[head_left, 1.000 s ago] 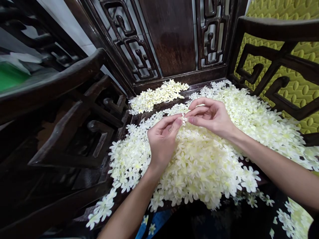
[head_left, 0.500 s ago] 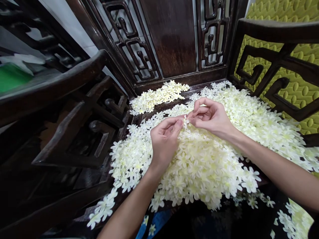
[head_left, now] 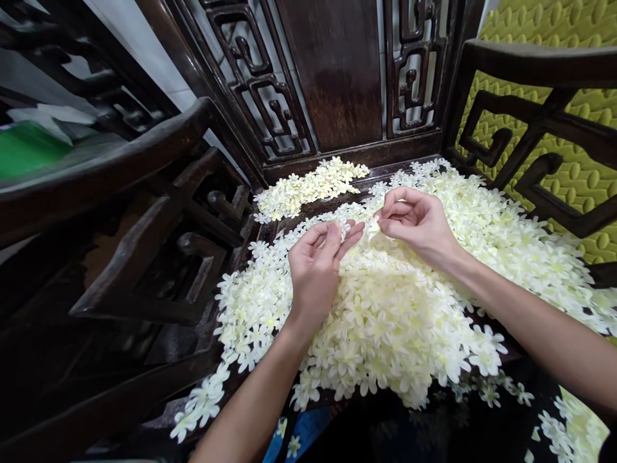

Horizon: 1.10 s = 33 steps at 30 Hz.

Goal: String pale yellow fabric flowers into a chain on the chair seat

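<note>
Above a broad heap of white and pale yellow artificial flowers (head_left: 385,321), my two hands are a little apart. My left hand (head_left: 321,257) pinches a small white flower (head_left: 344,231) between thumb and fingers. The fingertips of my right hand (head_left: 409,215) are closed on another white flower piece (head_left: 373,226), partly hidden by them. A smaller pile of yellower flowers (head_left: 313,188) lies behind, towards the chair back. The heap rests on the dark seat (head_left: 313,209) of a carved wooden chair.
A carved dark wooden chair back (head_left: 332,77) rises behind the flowers. Wooden armrests stand at left (head_left: 130,154) and right (head_left: 540,64). Beyond the right one is a yellow-green textured covering (head_left: 554,19). A green object (head_left: 31,151) sits at far left. Some flowers (head_left: 569,418) lie low at right.
My hands have moved apart from where they met at one flower. Each now has a white piece at its fingertips. The view has shifted slightly.
</note>
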Available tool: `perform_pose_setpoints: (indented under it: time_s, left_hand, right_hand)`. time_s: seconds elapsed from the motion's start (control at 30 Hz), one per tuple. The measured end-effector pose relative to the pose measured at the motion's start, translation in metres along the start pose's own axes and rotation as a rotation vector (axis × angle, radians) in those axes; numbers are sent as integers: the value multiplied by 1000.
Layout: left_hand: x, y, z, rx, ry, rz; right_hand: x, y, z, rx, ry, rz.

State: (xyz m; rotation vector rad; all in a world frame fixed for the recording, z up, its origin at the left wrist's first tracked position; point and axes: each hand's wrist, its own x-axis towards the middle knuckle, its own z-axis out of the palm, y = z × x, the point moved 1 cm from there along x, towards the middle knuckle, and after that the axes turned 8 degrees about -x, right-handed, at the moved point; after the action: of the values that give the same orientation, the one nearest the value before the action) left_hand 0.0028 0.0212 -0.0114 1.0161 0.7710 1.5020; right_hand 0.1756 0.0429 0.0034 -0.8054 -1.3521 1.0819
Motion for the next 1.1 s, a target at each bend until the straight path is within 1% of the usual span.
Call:
perform_pose_setpoints:
  time_s: [0.13, 0.23, 0.3, 0.33, 0.43, 0.5, 0.63, 0.87, 1.0, 1.1]
  left_hand:
    - [-4, 5, 4, 77, 22, 68]
    - [-5, 7, 8, 169, 87, 250]
    - [-6, 8, 9, 255, 88, 353]
    - [-6, 8, 10, 302, 74, 368]
    - [-5, 7, 9, 392, 39, 337]
    - [-6, 7, 9, 398, 28, 311]
    - [-5, 5, 7, 371, 12, 303]
    - [-3, 3, 5, 351, 32, 313]
    - [-3, 4, 5, 365, 35, 331]
    - [-3, 4, 5, 367, 35, 339]
  right_hand:
    - [1, 0, 0, 14, -8, 55]
    - [0, 2, 0, 35, -25, 58]
    - [-1, 2, 1, 40, -48, 48]
    - [-2, 2, 1, 39, -61, 43]
    - [-3, 2, 2, 45, -114, 39]
    - [-3, 3, 2, 63, -146, 34]
    - [-3, 5, 1, 97, -182, 26]
    - [-4, 4, 1, 36, -142, 15]
    - [-4, 3, 2, 22, -128, 51]
    - [-3, 4, 1, 30, -123, 103]
